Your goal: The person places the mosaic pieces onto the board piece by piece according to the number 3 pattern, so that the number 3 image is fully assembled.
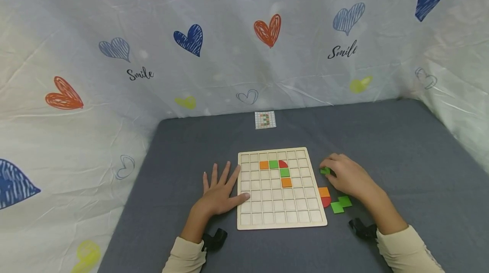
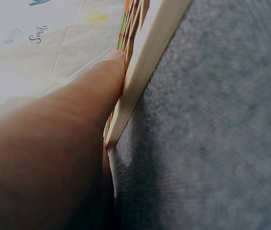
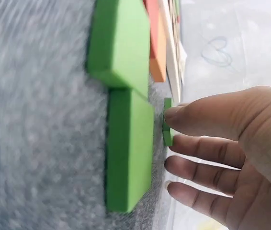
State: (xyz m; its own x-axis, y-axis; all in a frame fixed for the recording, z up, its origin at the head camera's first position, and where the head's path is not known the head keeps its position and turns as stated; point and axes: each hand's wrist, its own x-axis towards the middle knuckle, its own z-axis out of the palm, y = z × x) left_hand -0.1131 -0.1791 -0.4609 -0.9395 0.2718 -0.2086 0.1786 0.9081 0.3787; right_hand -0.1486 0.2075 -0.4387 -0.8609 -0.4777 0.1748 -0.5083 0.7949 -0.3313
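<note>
A wooden grid board (image 1: 282, 225) lies on the grey cloth. Its upper cells hold two orange squares, two green squares and a red rounded piece (image 1: 283, 164). My left hand (image 1: 218, 200) lies with fingers spread at the board's left side, its thumb over the edge; the left wrist view shows that thumb against the wooden rim (image 2: 145, 62). To the right of the board, my right hand (image 1: 350, 177) pinches a small green tile (image 1: 325, 171) between thumb and fingers, close over the cloth. The right wrist view shows the thumb (image 3: 207, 112) on that tile.
Two green tiles (image 1: 345, 201) touch at their corners near my right wrist. An orange square (image 1: 323, 192) and a red rounded piece (image 1: 326, 202) lie against the board's right edge. A small pattern card (image 1: 265, 120) lies behind the board, before a white heart-printed curtain (image 1: 225, 73).
</note>
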